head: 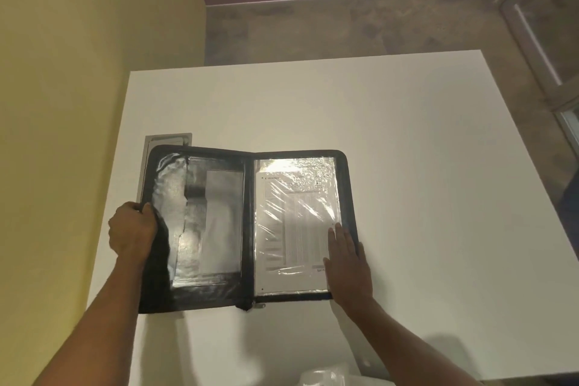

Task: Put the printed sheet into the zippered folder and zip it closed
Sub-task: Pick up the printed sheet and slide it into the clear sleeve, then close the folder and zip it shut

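Near the white desk's left edge, the black zippered folder lies open with the printed white sheet already sleeved inside, right hand flat on it, left hand gripping the cover, zipping remaining.

You can read nothing here: the printed sheet, right of centre in the frame, carries tables and text too blurred to make out.
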Demonstrator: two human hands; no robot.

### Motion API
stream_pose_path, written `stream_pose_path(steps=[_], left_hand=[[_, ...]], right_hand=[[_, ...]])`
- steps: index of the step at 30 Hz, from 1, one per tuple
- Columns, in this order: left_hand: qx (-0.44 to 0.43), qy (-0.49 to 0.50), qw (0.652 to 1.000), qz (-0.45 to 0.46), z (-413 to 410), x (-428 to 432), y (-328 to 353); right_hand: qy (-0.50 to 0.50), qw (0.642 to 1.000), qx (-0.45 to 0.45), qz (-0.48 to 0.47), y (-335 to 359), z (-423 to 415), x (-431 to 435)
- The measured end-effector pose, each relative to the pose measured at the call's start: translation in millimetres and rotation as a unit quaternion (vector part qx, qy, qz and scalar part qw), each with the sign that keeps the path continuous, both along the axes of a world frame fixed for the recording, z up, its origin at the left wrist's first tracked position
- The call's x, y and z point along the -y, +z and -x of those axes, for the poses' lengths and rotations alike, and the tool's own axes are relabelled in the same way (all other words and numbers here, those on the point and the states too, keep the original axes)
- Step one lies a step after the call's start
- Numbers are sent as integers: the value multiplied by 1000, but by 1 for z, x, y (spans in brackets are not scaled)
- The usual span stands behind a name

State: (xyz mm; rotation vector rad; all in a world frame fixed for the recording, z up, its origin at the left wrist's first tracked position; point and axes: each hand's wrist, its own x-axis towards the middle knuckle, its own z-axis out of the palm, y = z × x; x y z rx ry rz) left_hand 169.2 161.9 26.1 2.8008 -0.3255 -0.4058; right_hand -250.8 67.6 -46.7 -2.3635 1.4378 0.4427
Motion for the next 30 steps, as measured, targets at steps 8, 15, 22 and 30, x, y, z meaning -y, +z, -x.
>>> stream_pose_path(steps=[8, 15, 22, 30], left_hand=[[13, -36, 997, 72, 50, -5, 62], [20, -166, 976, 143, 121, 23, 124], [-85, -239, 945, 207, 182, 67, 142], [-209, -300, 887, 283, 241, 67, 83]], right_hand=[[27, 998, -30, 39, 21, 22, 7], [-8, 952, 306, 14, 138, -60, -33], [-31, 925, 374, -51, 220, -88, -58], [-187, 915, 356, -38, 186, -32, -21]])
